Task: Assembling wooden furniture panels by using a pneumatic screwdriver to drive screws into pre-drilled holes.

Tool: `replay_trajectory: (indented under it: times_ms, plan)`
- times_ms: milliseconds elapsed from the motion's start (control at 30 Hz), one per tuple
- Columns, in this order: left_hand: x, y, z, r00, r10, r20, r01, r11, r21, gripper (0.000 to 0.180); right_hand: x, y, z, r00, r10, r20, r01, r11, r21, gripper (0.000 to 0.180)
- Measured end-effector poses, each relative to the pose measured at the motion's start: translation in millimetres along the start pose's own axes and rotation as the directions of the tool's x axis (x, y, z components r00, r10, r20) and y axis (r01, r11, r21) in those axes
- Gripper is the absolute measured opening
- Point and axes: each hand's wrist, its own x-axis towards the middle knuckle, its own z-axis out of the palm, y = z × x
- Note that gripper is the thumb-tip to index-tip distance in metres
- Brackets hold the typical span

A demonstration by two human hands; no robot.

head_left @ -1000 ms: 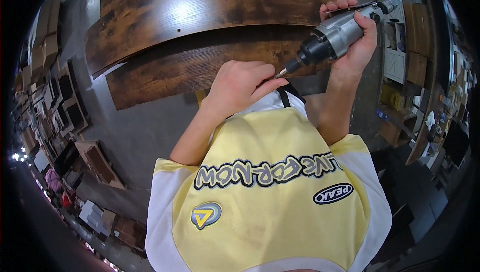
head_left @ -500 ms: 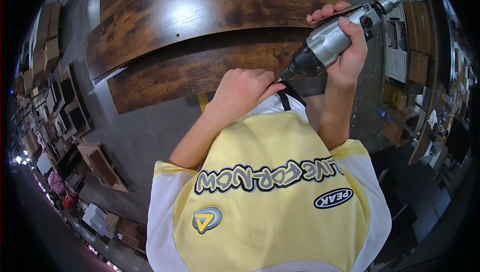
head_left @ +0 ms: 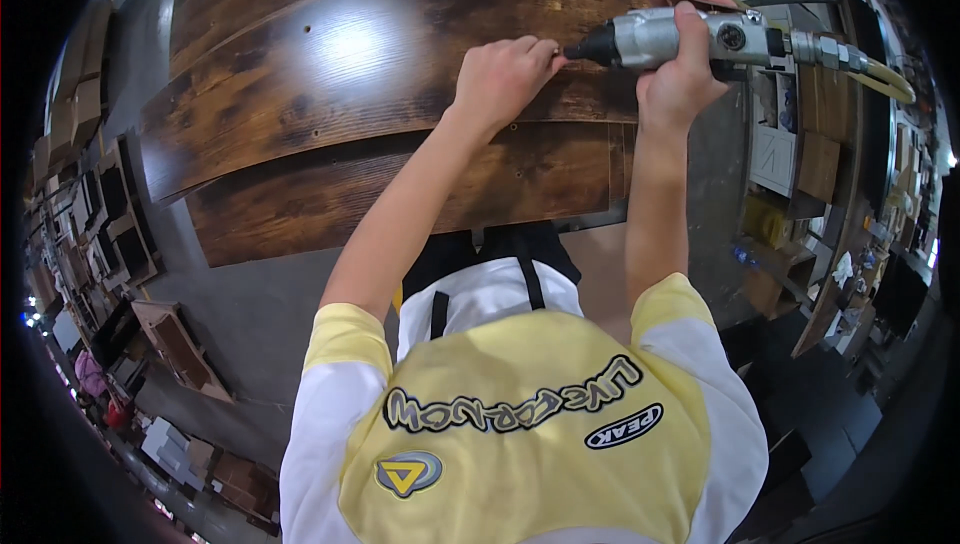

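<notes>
My right hand point(head_left: 676, 84) is wrapped round a silver and black air screwdriver point(head_left: 640, 39), held nearly level with its black nose pointing left. Its thumb lies over the body and the fingers reach along the far side, by the lever. My left hand point(head_left: 505, 79) is closed in a pinch right at the driver's tip. Whatever sits between those fingertips is too small and hidden to name. Both hands are above a dark brown wood-grain board point(head_left: 400, 74) with small drilled holes. A second brown board point(head_left: 400, 194) lies along its near edge, partly covered by it.
A pale yellow air hose point(head_left: 885, 82) runs off the driver's rear fitting to the right. Shelving with cardboard boxes point(head_left: 820, 166) stands on the right. Stacked dark panels point(head_left: 120, 214) and a framed panel point(head_left: 180, 349) are on the grey floor to the left.
Both hands have moved forward, away from my body and over the boards. The driver has swung from a slant to nearly level, and my left hand still meets its tip.
</notes>
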Motion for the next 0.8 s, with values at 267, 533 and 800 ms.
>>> replay_trajectory:
  times_ms: [267,533,800]
  plan:
    - [28.3,-13.7,32.5,0.992,0.001,-0.122,0.014,0.992,0.128,0.021,23.0,37.5,17.6,0.982,0.126,0.139,-0.186,0.764,0.617,0.024]
    - [1.4,-21.9,16.8,0.974,-0.117,-0.194,0.132,0.989,0.067,0.016,41.6,60.2,19.9,0.952,-0.087,0.294,0.118,0.989,-0.092,0.024]
    - [-5.4,-20.9,4.3,0.961,-0.180,-0.210,0.183,0.983,-0.005,0.022,53.6,66.9,33.1,0.944,-0.146,0.296,0.191,0.973,-0.131,0.016]
